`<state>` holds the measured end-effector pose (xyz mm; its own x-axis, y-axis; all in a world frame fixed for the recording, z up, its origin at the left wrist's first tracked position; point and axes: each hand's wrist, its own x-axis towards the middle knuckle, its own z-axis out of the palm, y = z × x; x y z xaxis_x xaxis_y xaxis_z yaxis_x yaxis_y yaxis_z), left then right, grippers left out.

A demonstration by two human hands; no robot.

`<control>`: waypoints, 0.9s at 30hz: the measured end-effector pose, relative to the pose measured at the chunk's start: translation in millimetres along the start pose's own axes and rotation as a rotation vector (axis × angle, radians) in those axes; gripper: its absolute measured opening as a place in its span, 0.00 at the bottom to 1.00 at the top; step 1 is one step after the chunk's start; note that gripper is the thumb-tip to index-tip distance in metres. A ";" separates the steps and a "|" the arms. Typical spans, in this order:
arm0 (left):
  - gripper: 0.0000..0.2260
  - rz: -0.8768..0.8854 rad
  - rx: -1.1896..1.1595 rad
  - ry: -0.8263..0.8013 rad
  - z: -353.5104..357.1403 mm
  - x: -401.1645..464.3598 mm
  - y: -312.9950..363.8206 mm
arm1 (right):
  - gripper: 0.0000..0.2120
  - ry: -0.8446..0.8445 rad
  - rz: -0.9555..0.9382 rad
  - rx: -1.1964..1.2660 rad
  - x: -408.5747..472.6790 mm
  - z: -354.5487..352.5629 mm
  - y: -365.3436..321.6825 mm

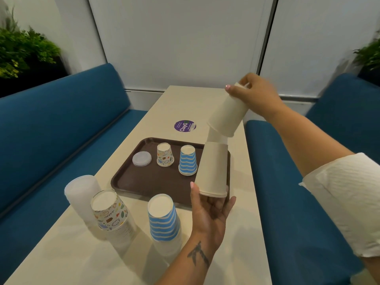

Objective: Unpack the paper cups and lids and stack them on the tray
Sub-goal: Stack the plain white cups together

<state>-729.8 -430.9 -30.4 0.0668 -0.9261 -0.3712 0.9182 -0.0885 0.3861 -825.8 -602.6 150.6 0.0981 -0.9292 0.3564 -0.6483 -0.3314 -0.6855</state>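
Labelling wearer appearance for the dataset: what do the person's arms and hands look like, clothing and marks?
Right arm wears a white textured sleeve pushed up above the forearm. Left forearm is bare, no sleeve in view, with a dark tattoo near the wrist. Nails on both hands are pale pink. No rings, watch or gloves visible.

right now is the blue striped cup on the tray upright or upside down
Upside down: the blue striped cup stands on the tray wide rim down, its narrow white base facing up.

Brown tray — blue-striped cups, doodle-print cup (multicoloured), plain cream cups — teal benches.
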 end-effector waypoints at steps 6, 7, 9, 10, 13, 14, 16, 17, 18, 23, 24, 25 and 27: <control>0.26 0.020 -0.023 0.066 -1.2 5.3 0.1 | 0.25 0.061 -0.126 -0.153 13.9 22.3 0.1; 0.25 0.018 -0.028 0.073 -1.7 5.7 0.4 | 0.24 0.042 -0.129 -0.176 15.1 27.2 1.3; 0.25 0.015 -0.033 0.085 -2.7 6.8 1.5 | 0.25 -0.001 -0.126 -0.221 16.4 36.2 3.7; 0.25 0.016 -0.031 0.089 -3.3 7.6 2.1 | 0.26 -0.030 -0.126 -0.251 16.6 40.5 5.3; 0.26 0.019 -0.035 0.094 -5.3 10.1 4.3 | 0.28 -0.127 -0.121 -0.323 16.6 53.2 12.0; 0.26 0.019 -0.035 0.094 -5.9 10.9 4.7 | 0.28 -0.153 -0.119 -0.337 16.1 57.5 14.5; 0.27 0.020 -0.038 0.091 -6.5 11.6 5.3 | 0.28 -0.196 -0.113 -0.373 14.7 66.3 20.9; 0.28 0.022 -0.040 0.090 -6.7 11.7 5.3 | 0.29 -0.216 -0.107 -0.388 13.8 70.7 24.4; 0.28 0.025 -0.043 0.089 -6.6 11.8 5.4 | 0.29 -0.236 -0.100 -0.398 12.6 75.0 27.9; 0.26 0.034 -0.052 0.088 -6.4 11.8 6.8 | 0.32 -0.293 -0.072 -0.438 8.7 89.5 44.7; 0.27 0.035 -0.049 0.084 -6.4 11.7 6.9 | 0.32 -0.306 -0.068 -0.452 8.6 90.2 46.5; 0.27 0.036 -0.047 0.079 -6.0 11.3 6.8 | 0.33 -0.329 -0.063 -0.468 8.4 90.5 47.8; 0.27 0.038 -0.041 0.071 -3.7 10.7 6.3 | 0.35 -0.386 -0.048 -0.481 8.2 88.0 48.4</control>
<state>-721.9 -440.0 -35.1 0.1275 -0.9002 -0.4164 0.9298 -0.0377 0.3661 -790.0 -640.6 64.5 0.3436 -0.9370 0.0628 -0.8952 -0.3470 -0.2796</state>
